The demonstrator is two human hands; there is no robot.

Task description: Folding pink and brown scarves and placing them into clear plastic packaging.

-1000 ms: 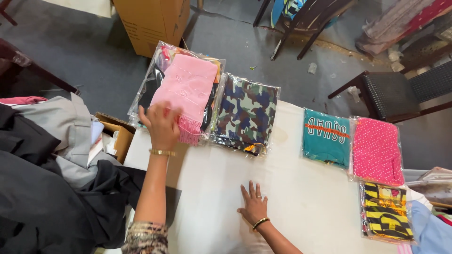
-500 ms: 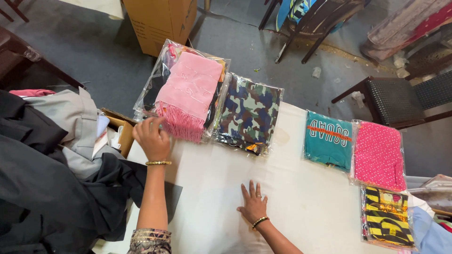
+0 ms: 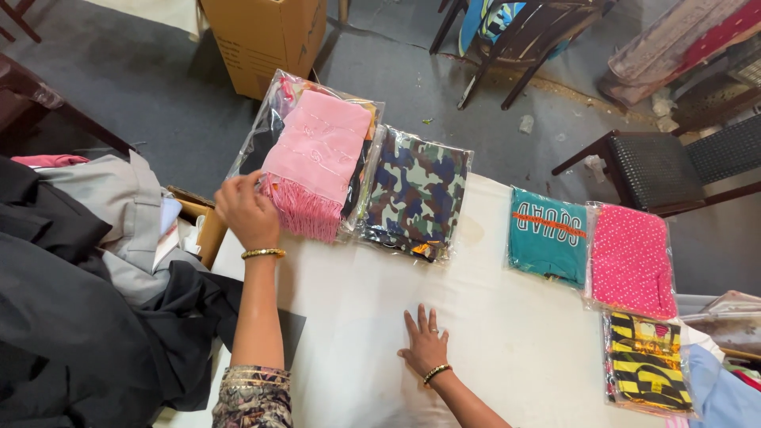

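Two hands over a white-covered counter (image 3: 507, 349). Left hand (image 3: 247, 212), gold bangle on wrist, sits at the counter's left edge, fingers loosely curled, fingertips touching the left side of the clear plastic bag (image 3: 265, 131) that carries a pink fringed scarf (image 3: 315, 162); cannot tell if it actually grips the plastic or just rests against it. Scarf lies up and right of that hand, fringe end just beside the knuckles. Right hand (image 3: 425, 345), beaded bracelet, flat on the counter, fingers spread, palm down, holding nothing, well apart from the scarf and below the camouflage-print bagged garment (image 3: 416, 194), which overlaps the scarf bag's right edge. Further right: teal printed shirt (image 3: 548, 236), pink dotted bagged garment (image 3: 632, 257) touching it, yellow-and-black bagged garment (image 3: 646, 361) below. Cardboard box (image 3: 261, 40) on the floor behind the scarf; dark and grey clothes pile (image 3: 87, 293) left of the counter. Versus the earlier frames: left hand has slid down off the scarf's fringe to the bag's left side; scarf and bag look unmoved; right hand same spot, same flat pose.
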